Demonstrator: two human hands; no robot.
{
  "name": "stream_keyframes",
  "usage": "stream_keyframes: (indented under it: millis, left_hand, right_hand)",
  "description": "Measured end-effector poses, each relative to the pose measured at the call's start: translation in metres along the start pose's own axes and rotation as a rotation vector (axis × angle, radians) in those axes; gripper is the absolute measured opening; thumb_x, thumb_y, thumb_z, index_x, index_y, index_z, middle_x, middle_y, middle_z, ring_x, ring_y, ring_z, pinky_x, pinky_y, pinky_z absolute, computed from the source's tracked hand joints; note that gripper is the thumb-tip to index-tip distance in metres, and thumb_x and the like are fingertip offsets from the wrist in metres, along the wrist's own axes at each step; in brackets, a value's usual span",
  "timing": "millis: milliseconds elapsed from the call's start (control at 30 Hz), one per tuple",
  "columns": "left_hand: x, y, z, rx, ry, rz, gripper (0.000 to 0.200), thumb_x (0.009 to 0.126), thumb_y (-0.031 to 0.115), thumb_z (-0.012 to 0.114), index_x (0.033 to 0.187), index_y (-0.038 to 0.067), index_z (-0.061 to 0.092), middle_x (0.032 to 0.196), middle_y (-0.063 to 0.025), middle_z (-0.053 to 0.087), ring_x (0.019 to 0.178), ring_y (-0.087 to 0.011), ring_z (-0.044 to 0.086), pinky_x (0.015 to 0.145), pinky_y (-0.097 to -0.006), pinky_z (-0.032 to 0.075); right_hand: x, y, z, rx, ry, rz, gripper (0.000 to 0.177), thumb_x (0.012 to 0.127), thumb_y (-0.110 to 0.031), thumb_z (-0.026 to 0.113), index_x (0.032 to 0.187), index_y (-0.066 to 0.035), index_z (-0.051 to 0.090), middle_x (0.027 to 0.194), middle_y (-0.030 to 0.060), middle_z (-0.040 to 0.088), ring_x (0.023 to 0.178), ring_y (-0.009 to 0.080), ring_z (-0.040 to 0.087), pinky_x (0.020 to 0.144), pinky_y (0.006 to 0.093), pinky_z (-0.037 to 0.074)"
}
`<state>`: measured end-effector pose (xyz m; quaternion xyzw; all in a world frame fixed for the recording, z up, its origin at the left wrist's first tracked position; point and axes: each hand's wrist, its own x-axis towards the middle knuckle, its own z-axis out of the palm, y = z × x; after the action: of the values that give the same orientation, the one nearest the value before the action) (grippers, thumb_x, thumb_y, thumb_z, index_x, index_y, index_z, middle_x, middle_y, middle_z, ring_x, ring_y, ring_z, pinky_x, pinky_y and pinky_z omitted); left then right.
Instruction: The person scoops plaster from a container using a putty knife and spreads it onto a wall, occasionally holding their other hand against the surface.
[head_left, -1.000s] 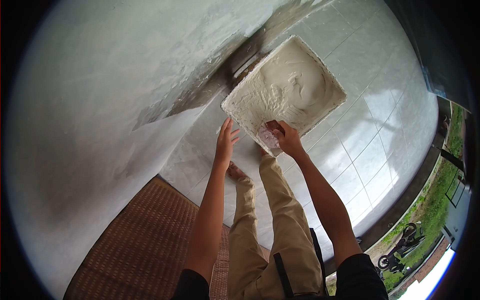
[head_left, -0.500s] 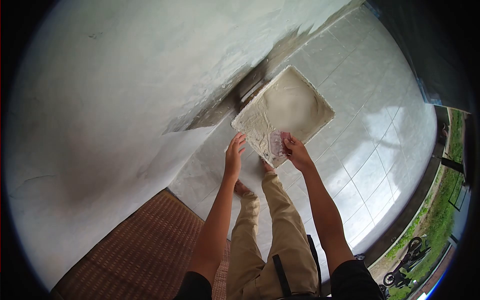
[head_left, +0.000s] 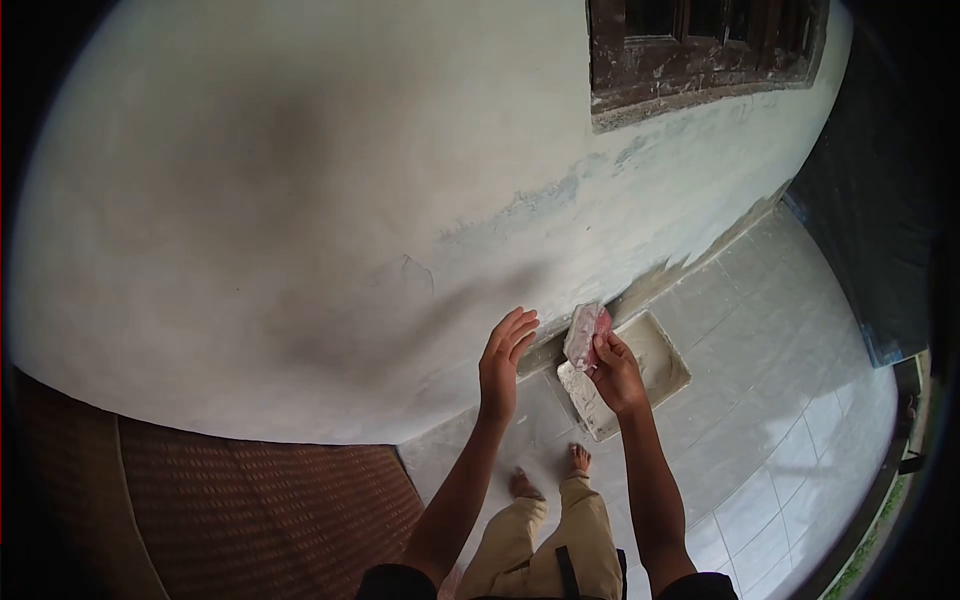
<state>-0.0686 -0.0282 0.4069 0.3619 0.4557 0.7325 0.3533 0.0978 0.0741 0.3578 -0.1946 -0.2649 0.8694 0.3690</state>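
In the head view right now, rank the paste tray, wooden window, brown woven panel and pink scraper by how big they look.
1. Brown woven panel
2. Wooden window
3. Paste tray
4. Pink scraper

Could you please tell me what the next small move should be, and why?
Probably bring the tool in the right hand to the wall and spread its pale paste: the tool is coated and held up off the tray, and the wall shows patchy grey areas.

paste tray (head_left: pixel 672 350) partly hidden behind the right hand (head_left: pixel 620 382) and smeared pink scraper (head_left: pixel 582 335), wooden window (head_left: pixel 700 72) cut off above, woven mat (head_left: pixel 280 520) cut off below
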Motion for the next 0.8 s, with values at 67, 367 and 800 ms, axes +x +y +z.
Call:
stream_keyframes:
  millis: [67, 367, 800]
  left_hand:
    - [0.008, 0.066, -0.011, 0.042, 0.029, 0.162, 0.056, 0.103, 0.038, 0.035, 0.140, -0.004, 0.042, 0.136, -0.0225, 0.052, 0.127, -0.0317, 0.052, 0.109, -0.0442, 0.039]
    - [-0.004, 0.304, -0.087, 0.256, 0.218, 0.691, 0.053, 0.101, 0.037, 0.036, 0.133, -0.003, 0.049, 0.125, -0.0196, 0.059, 0.120, -0.0300, 0.057, 0.104, -0.0430, 0.044]
    - [-0.085, 0.463, -0.157, 0.517, 0.538, 0.939, 0.041, 0.101, 0.024, 0.035, 0.126, -0.002, 0.055, 0.115, -0.0154, 0.064, 0.113, -0.0247, 0.059, 0.102, -0.0406, 0.046]
  right_hand:
    - [0.006, -0.022, 0.057, -0.093, -0.055, -0.032, 0.022, 0.099, -0.016, 0.058, 0.120, -0.007, 0.060, 0.108, 0.0007, 0.065, 0.095, 0.0105, 0.064, 0.086, 0.0312, 0.054]
    - [0.017, -0.071, 0.301, -0.267, -0.347, -0.132, 0.027, 0.098, -0.016, 0.060, 0.124, -0.009, 0.060, 0.107, 0.0004, 0.066, 0.092, 0.0088, 0.064, 0.078, 0.0260, 0.055]
    - [0.004, -0.068, 0.504, -0.419, -0.736, -0.216, 0.022, 0.099, -0.017, 0.060, 0.118, -0.008, 0.061, 0.104, -0.0009, 0.066, 0.091, 0.0081, 0.062, 0.085, 0.0278, 0.051]
